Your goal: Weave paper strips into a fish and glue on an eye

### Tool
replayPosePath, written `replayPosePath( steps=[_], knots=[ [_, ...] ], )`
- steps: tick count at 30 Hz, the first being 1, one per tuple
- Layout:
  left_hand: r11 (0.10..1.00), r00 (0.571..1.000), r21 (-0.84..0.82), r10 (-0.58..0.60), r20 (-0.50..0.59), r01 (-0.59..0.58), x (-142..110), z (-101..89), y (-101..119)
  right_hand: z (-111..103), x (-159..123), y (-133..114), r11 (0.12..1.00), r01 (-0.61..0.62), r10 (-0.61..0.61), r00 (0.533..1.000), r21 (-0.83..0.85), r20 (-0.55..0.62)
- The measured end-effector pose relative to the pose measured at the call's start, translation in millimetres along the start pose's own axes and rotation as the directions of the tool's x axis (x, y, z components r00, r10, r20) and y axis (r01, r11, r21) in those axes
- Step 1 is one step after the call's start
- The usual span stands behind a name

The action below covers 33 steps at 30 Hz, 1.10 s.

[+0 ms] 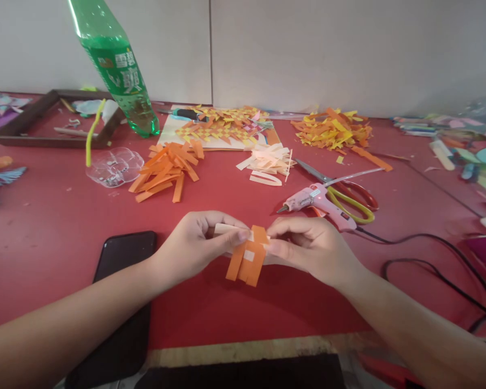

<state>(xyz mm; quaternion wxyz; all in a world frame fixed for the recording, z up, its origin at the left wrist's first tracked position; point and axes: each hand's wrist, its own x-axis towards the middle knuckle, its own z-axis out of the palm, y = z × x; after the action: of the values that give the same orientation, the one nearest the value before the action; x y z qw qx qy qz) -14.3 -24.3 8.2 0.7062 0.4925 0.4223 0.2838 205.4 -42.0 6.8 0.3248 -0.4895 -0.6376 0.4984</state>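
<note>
Both hands are closed on a small weave (249, 265) of orange and pale paper: the left hand (198, 237) pinches it between thumb and fingers at its left side, the right hand (319, 251) at its right, and its orange ends hang loose between them, above the middle of the front edge of the worktop (299, 308). That red worktop carries everything else. A dark frame (51, 140) lies by the back left corner; right of it, at the middle of the back edge, a pale pad (174, 129) bears yellow and orange woven paper. Just beside the frame stands a green bottle (123, 81). Toward the back right corner is a mixed pile (332, 129) of orange and yellow strips. A pink glue gun (316, 200) lies behind the right hand, its cord running toward the right edge, with scissors (314, 172) touching it. By the left forearm a phone (125, 254) reaches the front edge. Between pad and left hand sit orange strips (170, 170), a clear dish (117, 167) left of them, and pale strips (267, 159) to their right.
</note>
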Motion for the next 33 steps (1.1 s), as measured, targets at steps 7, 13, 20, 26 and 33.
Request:
replayPosePath(
  steps=[7, 13, 20, 26, 33],
  knots=[
    [0.999, 1.0, 0.034, 0.013, 0.001, -0.013, -0.5, -0.4, -0.9, -2.0, -0.2, 1.4, 0.999, -0.033, 0.033, 0.999, 0.025, -0.001],
    [0.997, 1.0, 0.072, 0.015, 0.004, -0.016, -2.0, -0.8, -0.3, -2.2, -0.5, 3.1, 0.995, -0.061, 0.059, 0.998, 0.074, 0.021],
    [0.995, 0.997, 0.084, -0.05, 0.058, 0.045, -1.2, -0.1, -0.2, -1.1, 0.2, -2.5, 0.998, 0.012, -0.017, 0.996, 0.056, 0.084],
    [0.974, 0.987, 0.215, -0.098, 0.126, 0.069, -0.2, 2.8, -2.1, 0.0, -5.3, -4.9, 0.976, 0.104, -0.096, 0.994, -0.191, 0.053],
    [0.803, 0.977, 0.579, 0.208, -0.048, -0.143, -5.1, -13.6, 20.6, 0.2, -3.9, 1.2, 0.892, 0.201, -0.21, 0.977, -0.404, 0.023]
  ],
)
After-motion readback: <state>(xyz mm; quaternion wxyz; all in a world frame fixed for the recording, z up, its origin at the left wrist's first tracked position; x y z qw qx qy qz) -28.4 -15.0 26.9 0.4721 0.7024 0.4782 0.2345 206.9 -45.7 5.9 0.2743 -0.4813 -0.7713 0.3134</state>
